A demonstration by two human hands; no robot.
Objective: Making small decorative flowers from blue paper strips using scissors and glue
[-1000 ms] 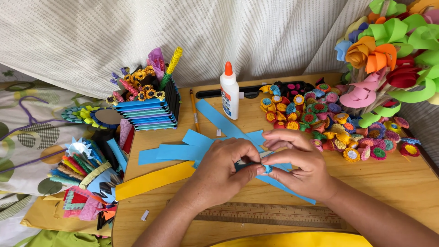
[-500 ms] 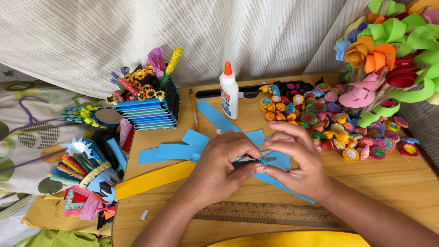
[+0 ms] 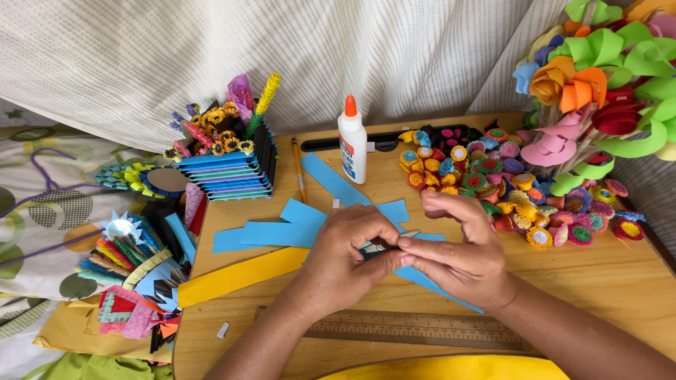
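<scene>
Pinching a blue paper strip (image 3: 429,281) at mid-table, both hands closed on it around a thin metal tool (image 3: 384,246).
Left hand (image 3: 345,257) grips the tool; right hand (image 3: 461,250) pinches the strip, which needs steady, even tension for what looks like coiling.

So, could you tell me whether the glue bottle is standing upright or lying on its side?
Upright. The glue bottle stands on its base on the table, orange cap pointing up, behind the blue paper strips.

Both hands (image 3: 405,257) pinch a blue paper strip (image 3: 436,285) — fingertips meeting.
</scene>
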